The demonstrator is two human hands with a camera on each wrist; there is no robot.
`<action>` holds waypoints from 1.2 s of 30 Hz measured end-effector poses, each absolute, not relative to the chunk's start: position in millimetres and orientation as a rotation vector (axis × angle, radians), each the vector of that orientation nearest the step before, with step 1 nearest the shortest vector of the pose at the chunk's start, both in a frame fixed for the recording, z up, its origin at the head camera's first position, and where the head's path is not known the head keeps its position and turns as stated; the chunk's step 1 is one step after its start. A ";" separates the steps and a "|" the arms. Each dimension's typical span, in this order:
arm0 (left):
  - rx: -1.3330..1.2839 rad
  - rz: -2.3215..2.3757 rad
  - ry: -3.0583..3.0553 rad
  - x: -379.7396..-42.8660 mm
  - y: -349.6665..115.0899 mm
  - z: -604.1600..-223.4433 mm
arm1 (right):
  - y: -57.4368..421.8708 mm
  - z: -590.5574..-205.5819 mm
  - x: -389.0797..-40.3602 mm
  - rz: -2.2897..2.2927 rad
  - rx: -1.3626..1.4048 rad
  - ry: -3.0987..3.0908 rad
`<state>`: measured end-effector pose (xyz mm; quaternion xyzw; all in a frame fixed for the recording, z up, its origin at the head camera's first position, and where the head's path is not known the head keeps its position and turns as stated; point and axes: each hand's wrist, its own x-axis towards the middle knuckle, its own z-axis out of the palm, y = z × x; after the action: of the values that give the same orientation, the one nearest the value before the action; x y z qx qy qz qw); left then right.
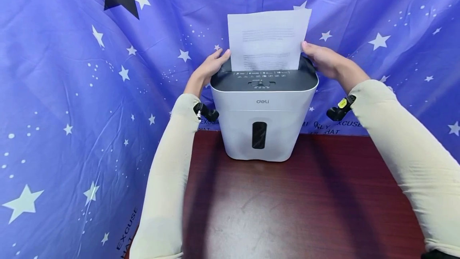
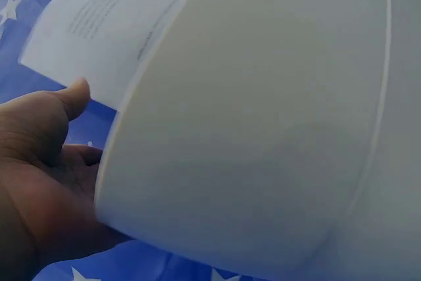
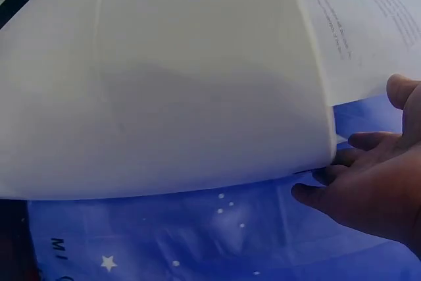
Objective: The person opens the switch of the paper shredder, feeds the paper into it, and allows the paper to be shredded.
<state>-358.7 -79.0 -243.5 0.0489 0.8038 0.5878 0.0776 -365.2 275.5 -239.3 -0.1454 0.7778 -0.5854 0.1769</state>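
A printed sheet of paper (image 1: 269, 39) stands upright in the top slot of a white and dark grey paper shredder (image 1: 260, 125) marked "deli". My left hand (image 1: 211, 67) is at the shredder's upper left, thumb tip close to the sheet's left edge; in the left wrist view its fingers (image 2: 84, 156) reach behind the shredder's side. On the other side, my right hand (image 1: 325, 59) has its thumb right at the sheet's right edge. Its other fingers (image 3: 309, 194) spread loosely beside the shredder's rear corner in the right wrist view. The sheet's lower end is hidden inside the slot.
The shredder stands at the back of a dark red wooden table (image 1: 280, 203). Close behind it and along the left hangs a blue curtain (image 1: 172, 23) with stars. A small black camera (image 1: 205, 112) is worn on the left wrist, another black camera (image 1: 340, 108) on the right.
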 end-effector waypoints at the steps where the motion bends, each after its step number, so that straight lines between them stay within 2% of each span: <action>1: 0.143 1.789 2.386 -358.9 -79.5 -245.7 | 276.6 -241.9 -364.8 -1.654 -0.407 2.212; 8: 0.119 1.884 2.361 -358.8 -83.7 -254.7 | 278.5 -255.9 -361.7 -1.831 -0.377 2.140; 21: 0.096 1.922 2.372 -354.8 -90.0 -270.2 | 270.5 -269.8 -354.2 -1.912 -0.127 2.168; 36: -0.006 2.075 2.196 -356.4 -93.9 -287.9 | 275.9 -287.4 -349.1 -1.996 -0.115 2.052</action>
<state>-356.4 -93.9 -287.9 -0.0020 0.7256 0.6855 0.0599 -349.1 275.9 -287.4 -0.0399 0.7094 -0.6901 0.1377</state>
